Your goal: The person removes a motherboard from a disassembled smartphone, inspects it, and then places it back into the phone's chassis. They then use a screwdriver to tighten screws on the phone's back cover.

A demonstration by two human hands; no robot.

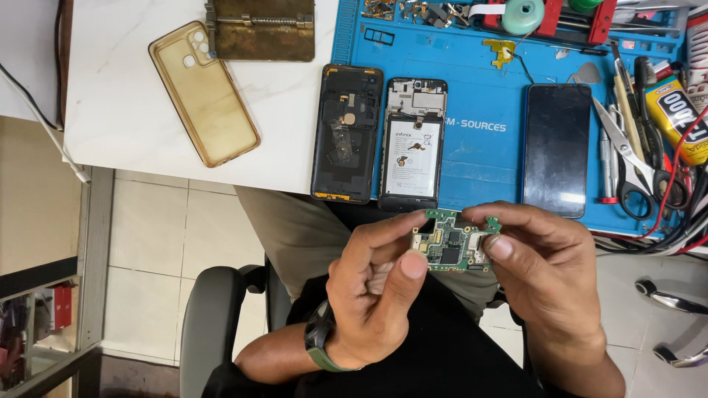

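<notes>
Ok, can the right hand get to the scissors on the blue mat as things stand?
Probably not right away: the right hand and the left hand both pinch the green circuit board. The path to the scissors at the mat's right looks open, though other tools crowd them.

White marble-look desk (pixel 125 96), pale tiled floor (pixel 147 243), grey chair arm (pixel 206 324), even light

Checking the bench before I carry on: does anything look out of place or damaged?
The opened black phone lies on the blue mat with its battery exposed, its black back cover beside it overhanging the table edge. Both hands, left and right, hold its green circuit board. Nothing looks spilled.
</notes>
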